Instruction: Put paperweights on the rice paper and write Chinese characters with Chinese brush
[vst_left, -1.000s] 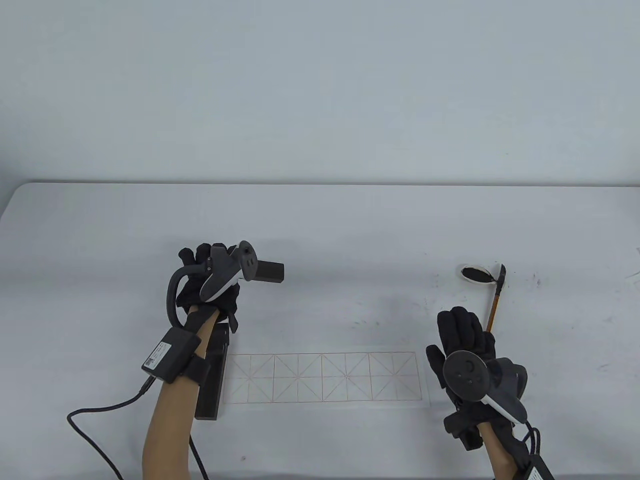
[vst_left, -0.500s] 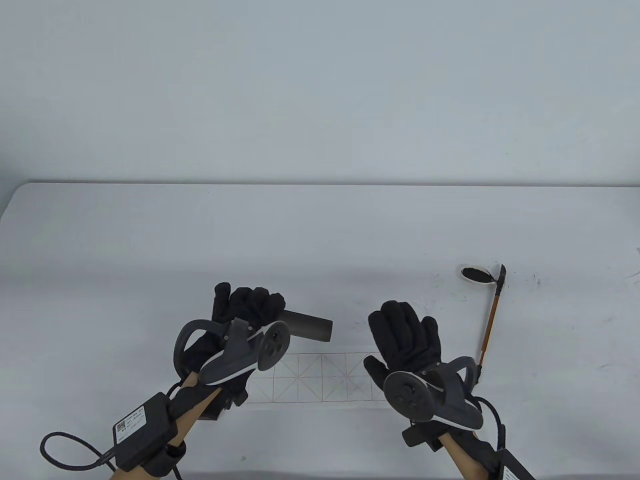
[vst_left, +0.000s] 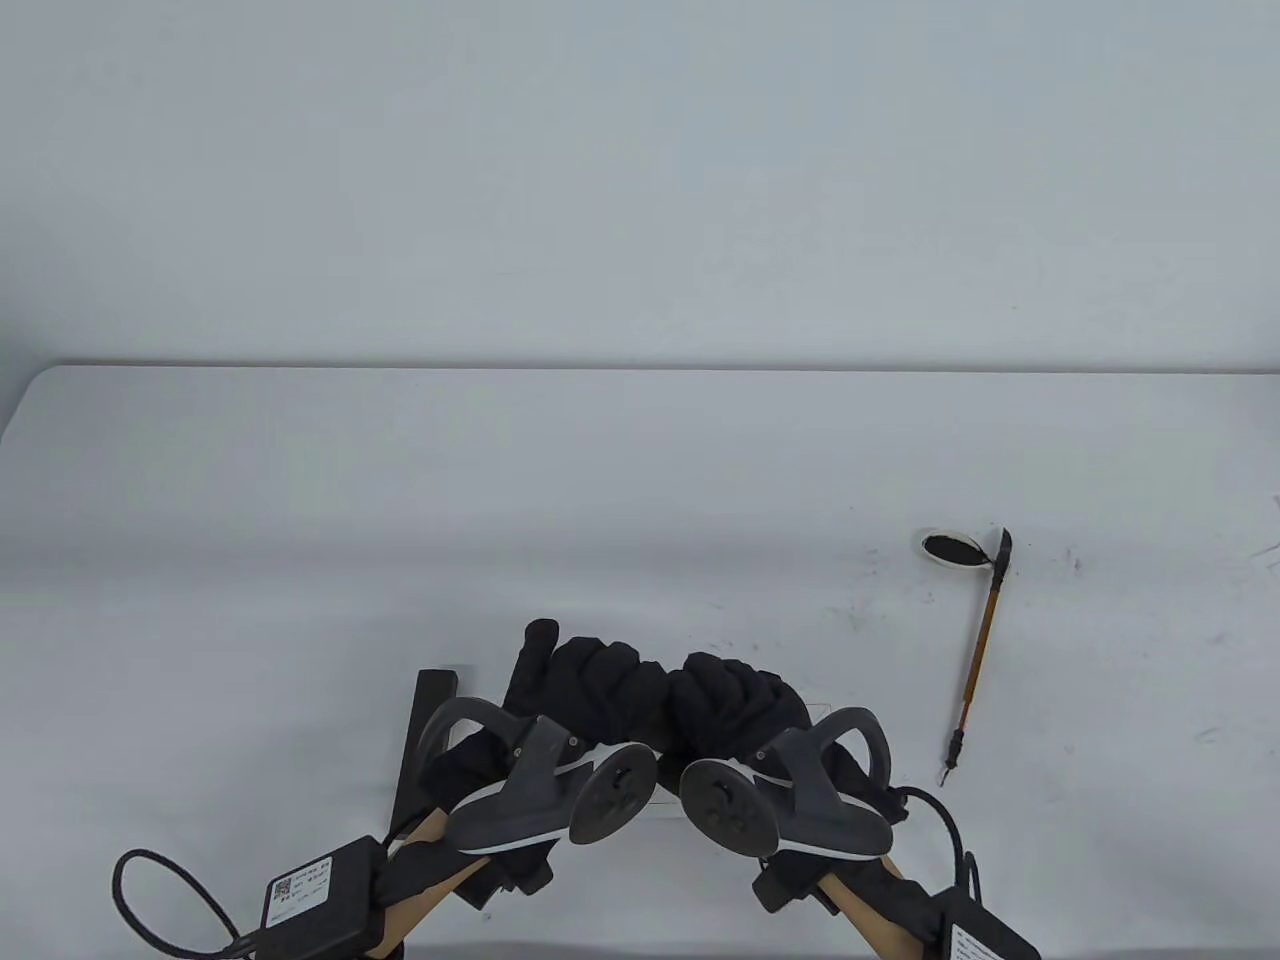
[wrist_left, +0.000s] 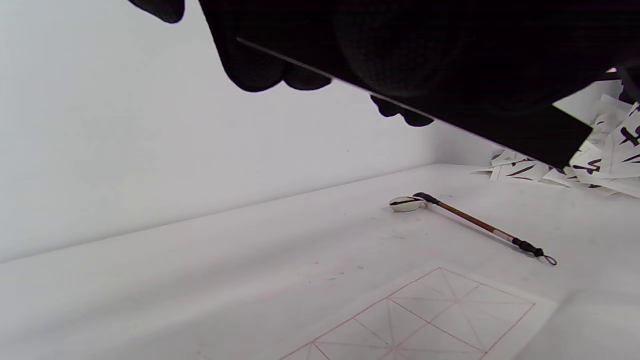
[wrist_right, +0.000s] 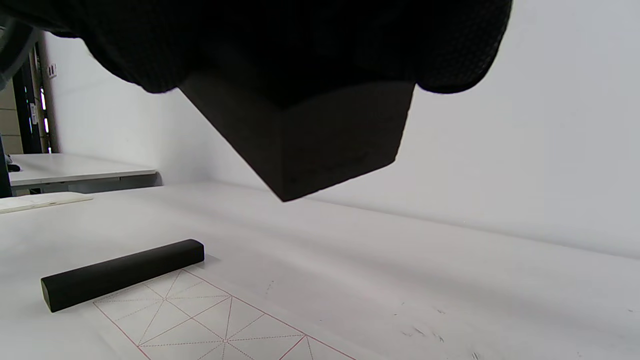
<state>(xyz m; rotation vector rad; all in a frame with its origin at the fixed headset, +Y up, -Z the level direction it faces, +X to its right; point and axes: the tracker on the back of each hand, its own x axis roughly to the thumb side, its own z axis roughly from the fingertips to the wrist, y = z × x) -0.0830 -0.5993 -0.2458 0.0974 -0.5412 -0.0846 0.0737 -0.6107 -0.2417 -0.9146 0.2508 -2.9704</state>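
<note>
Since the earlier frames the second paperweight (wrist_right: 320, 145) has been carried from the left of the frame toward the lower centre, where it is now grasped by both the left hand (vst_left: 590, 690) and the right hand (vst_left: 735, 700), fingers curled round it, above the rice paper (wrist_right: 210, 320). One paperweight (wrist_right: 120, 272) is already laid along the sheet's left edge. For a good placement, the held bar should be passed to the right hand and lowered flat along the right edge, away from the brush (vst_left: 980, 645) and ink dish (vst_left: 950, 550) at the right of the frame.
</note>
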